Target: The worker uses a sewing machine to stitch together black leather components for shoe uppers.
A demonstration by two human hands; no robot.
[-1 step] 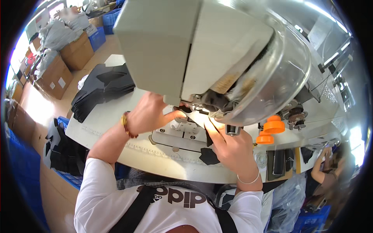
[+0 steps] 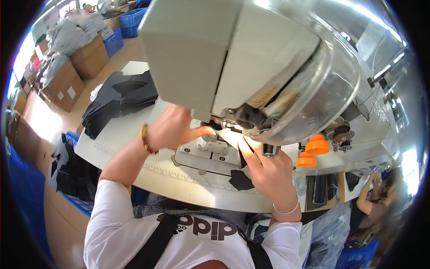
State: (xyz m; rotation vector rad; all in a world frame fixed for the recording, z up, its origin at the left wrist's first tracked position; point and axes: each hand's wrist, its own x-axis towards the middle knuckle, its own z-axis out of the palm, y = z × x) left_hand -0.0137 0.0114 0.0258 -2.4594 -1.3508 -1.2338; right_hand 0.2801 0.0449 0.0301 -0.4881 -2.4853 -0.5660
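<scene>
Left hand [image 2: 170, 127] is reaching in under the head of the machine [image 2: 192, 54], thumb [image 2: 207, 131] pointing right. Its other fingers are mostly hiding behind the head, so can't tell if they're gripping anything. A dark patch is showing just past the thumb tip (can't tell if it's cloth or machine).

Right hand [image 2: 273, 172] is coming in from the other side, its fingers [image 2: 244, 147] stretching up-left, index and middle lying close together. Black piece [image 2: 242, 160] is showing as a narrow strip just left of those fingers, below the tips. Can't tell if they're pinching it or only resting by it.

Pale plate [image 2: 204, 158] is sitting below the left thumb, between the two hands. Black scrap [image 2: 241, 180] is lying on the surface [image 2: 188, 190], below the right fingertips and just beside that hand. Clear guard [image 2: 316, 96] is hanging above and right of the right fingers; two orange knobs [image 2: 317, 145] are sticking out farther right.

Black stack [image 2: 118, 101] is lying left of the left fingers, well apart. Blue crate [image 2: 80, 204] is standing farther out, lower left, holding more black pieces [image 2: 76, 175]. Left wrist is wearing a bracelet [image 2: 144, 139], right wrist a thin bangle [image 2: 286, 210].
</scene>
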